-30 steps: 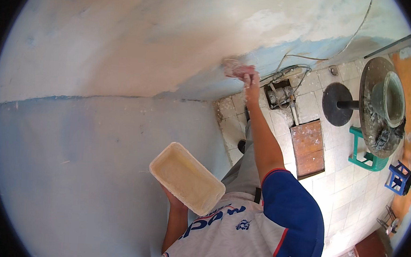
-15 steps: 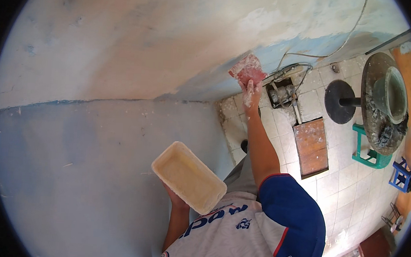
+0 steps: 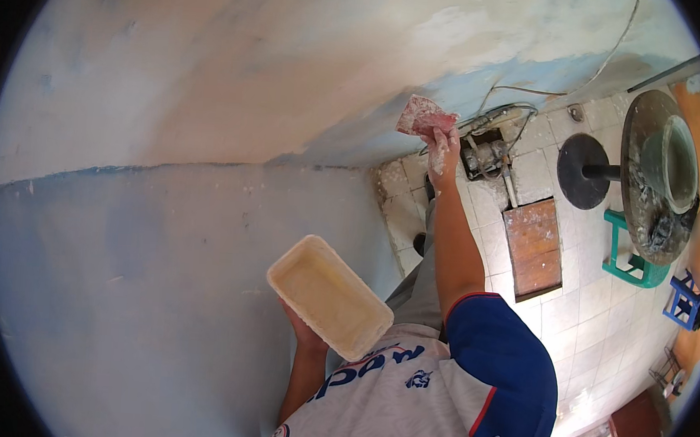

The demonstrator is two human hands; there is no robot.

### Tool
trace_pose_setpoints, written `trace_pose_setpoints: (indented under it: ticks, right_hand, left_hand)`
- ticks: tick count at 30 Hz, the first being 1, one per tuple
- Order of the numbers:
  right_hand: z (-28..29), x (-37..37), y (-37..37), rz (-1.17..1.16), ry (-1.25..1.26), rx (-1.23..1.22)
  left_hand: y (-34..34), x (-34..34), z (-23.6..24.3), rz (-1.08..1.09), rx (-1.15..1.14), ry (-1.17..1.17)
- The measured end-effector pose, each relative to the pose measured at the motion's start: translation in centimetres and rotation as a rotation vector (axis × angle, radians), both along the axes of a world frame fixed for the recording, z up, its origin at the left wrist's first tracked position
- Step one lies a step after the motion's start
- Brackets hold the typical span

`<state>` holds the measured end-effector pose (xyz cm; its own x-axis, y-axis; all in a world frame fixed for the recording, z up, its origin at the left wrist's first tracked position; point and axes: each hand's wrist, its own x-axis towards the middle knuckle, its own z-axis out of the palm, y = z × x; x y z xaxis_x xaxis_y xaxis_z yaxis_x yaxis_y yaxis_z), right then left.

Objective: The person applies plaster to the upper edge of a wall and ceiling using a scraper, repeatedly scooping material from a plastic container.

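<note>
My left hand [image 3: 302,328] grips a cream rectangular plastic tub [image 3: 331,296] from below, close to my chest. Pale residue coats the tub's inside, and most of the fingers are hidden beneath it. Out in front, my right hand [image 3: 444,154] is closed on a red putty scraper [image 3: 426,117], a flat blade smeared with whitish paste. Paste also whitens the fingers of that hand. The scraper is close to the patchy wall [image 3: 310,80]; whether it touches the surface I cannot tell.
On the tiled floor [image 3: 585,313] at right are a wooden hatch cover [image 3: 532,250], a pump in a recess [image 3: 484,156], and a green stool [image 3: 635,272]. A round pedestal table [image 3: 646,229] bears a grey basin [image 3: 678,162]. A blue stool [image 3: 685,301] stands beyond. Cables [image 3: 526,91] run along the wall.
My right hand has shifted slightly right and down, and the scraper's blade has turned to point more leftward. The tub has moved a little to the right in the picture.
</note>
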<state>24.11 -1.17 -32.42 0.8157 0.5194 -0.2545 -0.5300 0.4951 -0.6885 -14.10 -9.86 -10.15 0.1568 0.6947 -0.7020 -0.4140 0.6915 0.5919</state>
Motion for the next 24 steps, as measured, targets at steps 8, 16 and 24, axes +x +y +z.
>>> trace_pose_setpoints:
  ticks: [8, 16, 24]
  right_hand:
    - [0.8, 1.3, 3.3, 0.09, -0.243, -0.262]
    - [-0.9, 1.8, 4.8, -0.147, -0.293, -0.373]
    - [0.2, 2.6, 5.3, 0.007, -0.425, -0.456]
  left_hand:
    - [-0.3, 0.3, 0.5, 0.03, -0.029, 0.03]
    - [-0.8, -0.5, 0.6, 0.044, 0.013, 0.077]
    - [-1.0, -0.9, 0.0, 0.002, 0.032, 0.029]
